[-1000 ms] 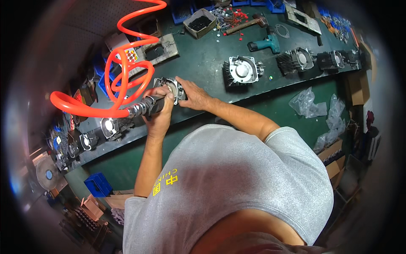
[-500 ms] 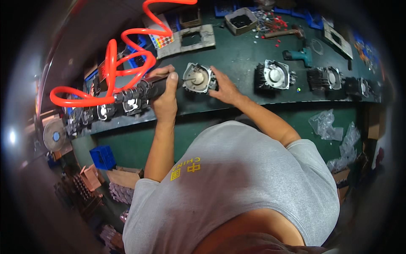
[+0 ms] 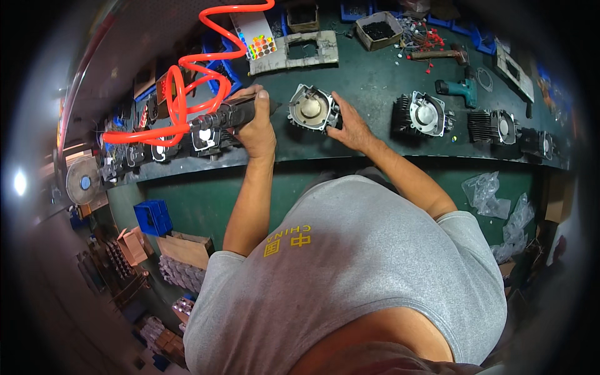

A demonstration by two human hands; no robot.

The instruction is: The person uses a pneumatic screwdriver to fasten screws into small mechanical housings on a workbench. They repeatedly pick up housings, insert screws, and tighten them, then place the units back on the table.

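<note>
My left hand (image 3: 257, 128) is wrapped around a black hand-held air tool (image 3: 236, 112), thumb along its top. An orange coiled air hose (image 3: 147, 135) joins its back end. The tool's front points right at a small engine cylinder (image 3: 310, 109) but stays apart from it. That cylinder stands on the green bench, its squarish metal flange and round, pale piston-like face turned up. From the right, my right hand (image 3: 353, 128) grips its side, with thumb and fingers around the edge. The fingers' far side is hidden.
More finned cylinders stand right, the nearest (image 3: 425, 114) beside my right hand, and others stand left along the bench (image 3: 369, 106). Behind lie a teal power driver (image 3: 459, 89), a hammer (image 3: 440, 55), a box of black parts (image 3: 379, 31) and a pale frame (image 3: 294, 51). The hose loops above the left side.
The tool in my left hand has drawn back from the cylinder; its thin tip no longer shows over the opening. My right hand stays on the cylinder. The whole view has shifted slightly.
</note>
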